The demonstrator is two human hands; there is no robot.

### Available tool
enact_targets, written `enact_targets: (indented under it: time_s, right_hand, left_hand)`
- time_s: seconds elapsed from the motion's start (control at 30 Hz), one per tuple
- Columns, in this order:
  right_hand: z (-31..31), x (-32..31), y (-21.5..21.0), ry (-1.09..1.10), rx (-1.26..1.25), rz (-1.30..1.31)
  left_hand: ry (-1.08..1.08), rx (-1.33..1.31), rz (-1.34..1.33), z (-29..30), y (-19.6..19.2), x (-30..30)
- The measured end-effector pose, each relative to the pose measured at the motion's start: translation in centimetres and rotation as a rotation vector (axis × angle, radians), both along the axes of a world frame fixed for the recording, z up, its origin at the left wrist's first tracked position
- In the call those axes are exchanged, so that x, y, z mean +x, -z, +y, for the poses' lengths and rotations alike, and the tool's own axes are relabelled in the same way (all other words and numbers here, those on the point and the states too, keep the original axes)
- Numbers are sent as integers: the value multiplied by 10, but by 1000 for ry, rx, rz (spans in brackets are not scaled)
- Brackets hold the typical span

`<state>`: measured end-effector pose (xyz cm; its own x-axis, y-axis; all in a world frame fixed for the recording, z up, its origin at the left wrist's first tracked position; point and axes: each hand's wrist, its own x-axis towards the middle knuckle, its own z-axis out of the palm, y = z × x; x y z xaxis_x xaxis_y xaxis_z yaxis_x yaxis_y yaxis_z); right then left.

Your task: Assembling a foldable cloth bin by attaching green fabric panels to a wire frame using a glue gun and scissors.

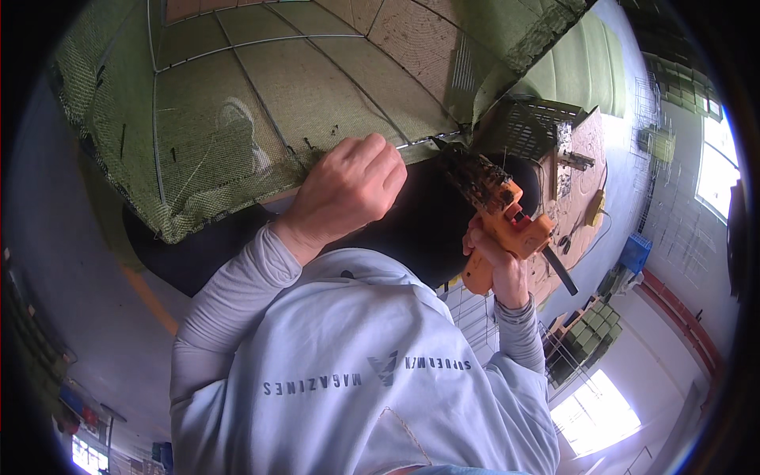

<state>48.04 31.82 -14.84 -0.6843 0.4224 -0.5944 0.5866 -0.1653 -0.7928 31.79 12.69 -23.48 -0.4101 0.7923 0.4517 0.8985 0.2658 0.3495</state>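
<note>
My right hand (pixel 507 267) grips an orange hot glue gun (pixel 522 226) caked with black residue near its front. A black glue stick (pixel 560 271) juts from the gun's rear, and its nozzle points at the near edge of the green mesh fabric (pixel 301 91). That fabric is stretched over a metal wire frame (pixel 261 41) in front of me. At the same edge, left of the nozzle, my left hand (pixel 352 186) is closed with curled fingers on the fabric; its fingertips are partly hidden. Dark glue spots dot the mesh by that hand.
To the right, a wooden board (pixel 586 174) carries a dark perforated crate (pixel 526 127), pliers (pixel 565 242) and a yellow item with a cord (pixel 595 207). Stacked green pieces (pixel 590 332) and a blue bin (pixel 636 253) stand farther right.
</note>
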Motion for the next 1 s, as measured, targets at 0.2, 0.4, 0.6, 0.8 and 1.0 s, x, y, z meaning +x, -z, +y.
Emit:
enact_targets:
  time_s: [0.2, 0.4, 0.6, 0.8, 1.0]
  right_hand:
    - [-6, 4, -5, -47, -66, -24]
    - [-2, 6, -1, -101, -91, -32]
    - [1, 3, -1, -163, -44, -10]
    - [1, -6, -2, -100, -100, -36]
    - [4, -10, -6, -91, -117, -36]
  left_hand:
    - [11, -10, 1, 0, 2, 1]
    - [10, 12, 3, 0, 3, 0]
    - [24, -3, 8, -1, -4, -2]
    - [25, -18, -12, -3, -1, 1]
    - [28, -15, -18, -2, 0, 1]
